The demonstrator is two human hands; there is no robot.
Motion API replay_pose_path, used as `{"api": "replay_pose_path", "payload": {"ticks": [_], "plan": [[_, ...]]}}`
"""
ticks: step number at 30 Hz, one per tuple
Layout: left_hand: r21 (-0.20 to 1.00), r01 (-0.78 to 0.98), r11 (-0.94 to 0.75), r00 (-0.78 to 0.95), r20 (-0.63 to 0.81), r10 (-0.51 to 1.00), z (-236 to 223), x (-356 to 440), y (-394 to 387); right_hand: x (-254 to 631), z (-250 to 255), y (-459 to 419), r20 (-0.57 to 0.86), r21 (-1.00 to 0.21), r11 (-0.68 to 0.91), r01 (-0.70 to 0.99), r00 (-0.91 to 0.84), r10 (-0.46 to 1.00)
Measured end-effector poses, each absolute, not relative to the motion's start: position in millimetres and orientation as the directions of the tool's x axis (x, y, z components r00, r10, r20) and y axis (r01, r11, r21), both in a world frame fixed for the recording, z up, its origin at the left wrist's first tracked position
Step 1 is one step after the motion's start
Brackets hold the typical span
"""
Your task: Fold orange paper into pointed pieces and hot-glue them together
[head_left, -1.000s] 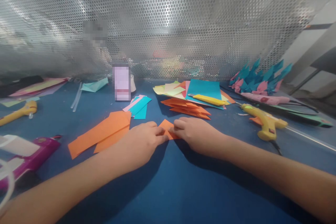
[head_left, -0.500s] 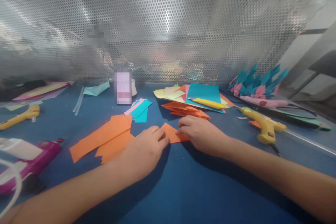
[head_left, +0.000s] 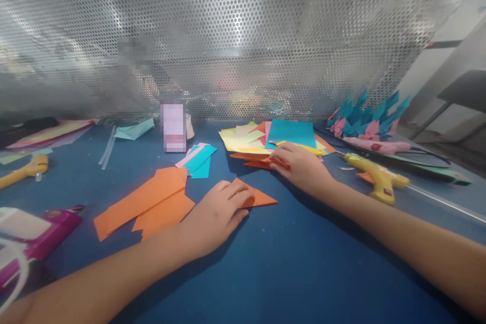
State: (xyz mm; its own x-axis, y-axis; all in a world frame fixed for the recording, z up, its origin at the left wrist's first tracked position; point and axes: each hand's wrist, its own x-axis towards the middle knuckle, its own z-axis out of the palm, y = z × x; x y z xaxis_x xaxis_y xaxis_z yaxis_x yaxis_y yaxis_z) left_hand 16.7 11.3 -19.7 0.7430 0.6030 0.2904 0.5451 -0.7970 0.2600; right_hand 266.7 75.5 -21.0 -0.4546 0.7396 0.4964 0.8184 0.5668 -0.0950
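Observation:
My left hand [head_left: 218,217] rests on a folded orange paper triangle [head_left: 261,196]. Its fingers bend over the paper's left part and cover it, while the right point lies in sight on the blue table. My right hand [head_left: 301,164] is farther back, its fingers closed at the edge of a stack of folded orange papers [head_left: 252,161]. Just behind that hand's fingers lies a yellow craft knife [head_left: 315,150], partly hidden by the hand. Beside my left forearm are flat orange paper pieces [head_left: 152,200].
Blue and pink paper strips [head_left: 201,161] lie before a phone [head_left: 174,126] standing upright. Coloured sheets [head_left: 292,131] sit at back centre. A yellow glue gun [head_left: 379,177] lies right, near blue and pink folded pieces [head_left: 370,116]. A magenta device [head_left: 53,233] is left. Perforated metal closes the back.
My right hand has left the orange triangle and moved back to the stack of folded orange papers. My left hand stays on the triangle, now reaching slightly farther over it.

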Motion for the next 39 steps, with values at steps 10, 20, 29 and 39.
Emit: {"api": "replay_pose_path", "payload": {"ticks": [10,20,29,39], "plan": [[0.320,0.482,-0.815,0.764,0.303,0.570,-14.2,14.8,10.6,263.7,-4.6,64.7,0.415,-0.193,0.542,0.818,-0.432,0.801],[0.318,0.466,-0.826,0.769,0.315,0.555,-16.7,13.4,9.0,283.7,12.2,11.6,0.271,-0.053,0.614,0.788,-0.580,0.768],[0.352,0.457,-0.817,0.753,0.336,0.566,-17.7,15.4,4.5,279.5,12.1,19.8,0.278,-0.360,0.264,0.895,-0.168,0.946],[0.388,0.448,-0.805,0.737,0.349,0.579,-20.5,16.4,4.8,267.9,-2.2,20.5,0.118,-0.629,0.211,0.749,-0.176,0.977]]}}
